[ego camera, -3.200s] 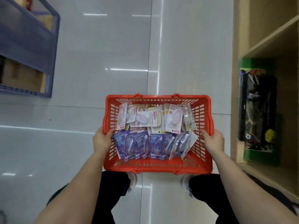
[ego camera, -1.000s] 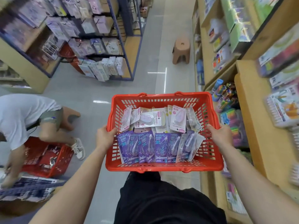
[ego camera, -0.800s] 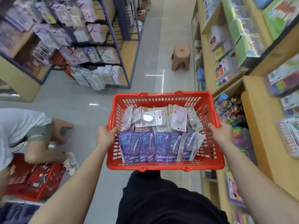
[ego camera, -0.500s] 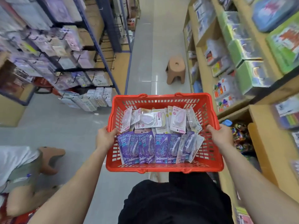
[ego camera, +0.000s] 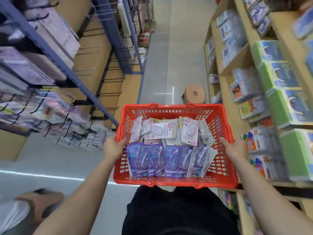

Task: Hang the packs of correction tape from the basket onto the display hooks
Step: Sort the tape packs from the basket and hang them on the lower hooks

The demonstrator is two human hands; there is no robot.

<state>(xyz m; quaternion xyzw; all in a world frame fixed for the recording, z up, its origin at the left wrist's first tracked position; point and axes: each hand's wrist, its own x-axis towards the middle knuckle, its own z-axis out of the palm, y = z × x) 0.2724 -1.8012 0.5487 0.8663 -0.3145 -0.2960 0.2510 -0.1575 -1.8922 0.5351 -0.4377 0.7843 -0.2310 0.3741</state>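
A person is standing in a shop aisle, holding a red basket (ego camera: 174,183) out in front of the body with both hands. The left hand (ego camera: 113,147) is gripping the basket's left rim. Its thumb is hooking over the inside of the wall, and the other fingers are wrapping round the outside, mostly hidden. The right hand (ego camera: 234,149) is gripping the right rim the same way, thumb lying along the top edge, fingers tucked out of sight under the lip. Both arms are reaching forward, bare to the elbow.

All the correction tape is sitting in the basket. The purple packs (ego camera: 159,161) are leaning in an overlapping row across the near half. The pale pink-and-white packs (ego camera: 162,131) are lying jumbled across the far half, touching the purple row.

The display hooks (ego camera: 110,80), black wire, are sticking out from a blue-framed rack (ego camera: 55,53) on the person's left, well apart from the basket. Several are showing bare, and those lower left are carrying blurred packets, too smeared to read.

Wooden shelving (ego camera: 227,92) is running down the right side, carrying green boxes (ego camera: 279,102) and other coloured goods. A brown stool (ego camera: 194,94) is standing on the grey floor (ego camera: 157,65) just beyond the basket's far wall. The person's black clothing (ego camera: 177,211) is showing below the basket. A brown shape (ego camera: 40,200) is showing at the lower left; I cannot tell what it is.
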